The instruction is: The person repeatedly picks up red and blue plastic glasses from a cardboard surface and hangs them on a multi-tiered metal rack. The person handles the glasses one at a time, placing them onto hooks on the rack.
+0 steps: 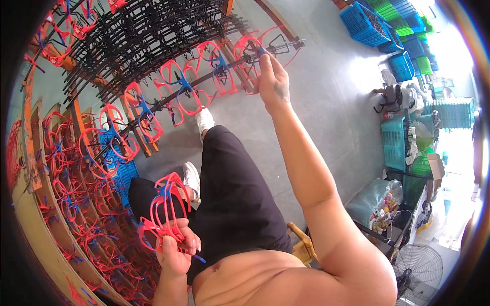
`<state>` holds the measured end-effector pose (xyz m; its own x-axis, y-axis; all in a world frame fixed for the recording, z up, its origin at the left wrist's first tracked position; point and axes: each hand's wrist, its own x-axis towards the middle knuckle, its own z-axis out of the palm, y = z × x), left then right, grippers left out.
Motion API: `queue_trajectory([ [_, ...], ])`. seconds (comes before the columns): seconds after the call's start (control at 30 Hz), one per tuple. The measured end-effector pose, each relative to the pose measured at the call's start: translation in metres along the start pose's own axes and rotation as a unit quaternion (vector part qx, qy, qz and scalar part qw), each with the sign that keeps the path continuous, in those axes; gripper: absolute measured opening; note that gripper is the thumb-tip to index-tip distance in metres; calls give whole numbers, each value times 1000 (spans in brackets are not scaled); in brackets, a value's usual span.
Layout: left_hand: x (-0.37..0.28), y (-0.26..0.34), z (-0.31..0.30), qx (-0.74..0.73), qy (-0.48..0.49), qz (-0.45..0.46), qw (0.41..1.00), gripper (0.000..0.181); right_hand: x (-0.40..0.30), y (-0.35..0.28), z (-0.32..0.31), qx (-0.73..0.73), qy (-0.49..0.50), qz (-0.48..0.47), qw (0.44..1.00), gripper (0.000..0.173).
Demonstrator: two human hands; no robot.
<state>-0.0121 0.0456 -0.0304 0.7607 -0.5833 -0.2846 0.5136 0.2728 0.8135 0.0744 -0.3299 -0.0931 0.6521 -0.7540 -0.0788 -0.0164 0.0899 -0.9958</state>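
My left hand (177,246) grips red eyeglass frames (168,204) with blue parts, in front of my lap; several temples overlap, so I cannot tell how many frames it holds. Stretched forward, my right hand (275,84) pinches another red-and-blue eyeglass frame (249,48) at its blue bridge. That frame is at the right end of a black metal rod (199,81) with wire holders. Along the same rod hang several more such frames (183,86), spaced apart, lenses absent from their rims. My fingers partly hide the frame at the right end.
Behind the rod, many black rods (153,42) with hooks lie across an orange rack (74,118). Wooden trays (76,214) full of red frames are stacked at left, near a blue crate (128,179). To the right stand blue crates (361,25), a plastic bag (373,202) and a fan (417,269).
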Motion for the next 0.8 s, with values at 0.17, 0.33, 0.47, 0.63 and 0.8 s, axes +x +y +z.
queue_trajectory([
  [0.17, 5, -2, 14, -2, 34, -21, 999, 44, 10, -9, 0, -43, 5, 22, 999, 35],
  [0.33, 15, -4, 27, 10, 28, -24, 999, 35, 16, 9, 15, -15, 86, -25, 996, 35],
  [0.47, 18, -7, 38, 65, 55, -17, 996, 33, 21, 20, 21, 54, 97, -34, 993, 33],
  [0.63, 37, -4, 53, 18, 48, 5, 999, 21, 29, 30, 17, 7, 85, -109, 990, 32],
  [0.8, 52, -9, 39, 298, -44, 110, 947, 15, -60, -18, 16, -192, 1, -397, 897, 35],
])
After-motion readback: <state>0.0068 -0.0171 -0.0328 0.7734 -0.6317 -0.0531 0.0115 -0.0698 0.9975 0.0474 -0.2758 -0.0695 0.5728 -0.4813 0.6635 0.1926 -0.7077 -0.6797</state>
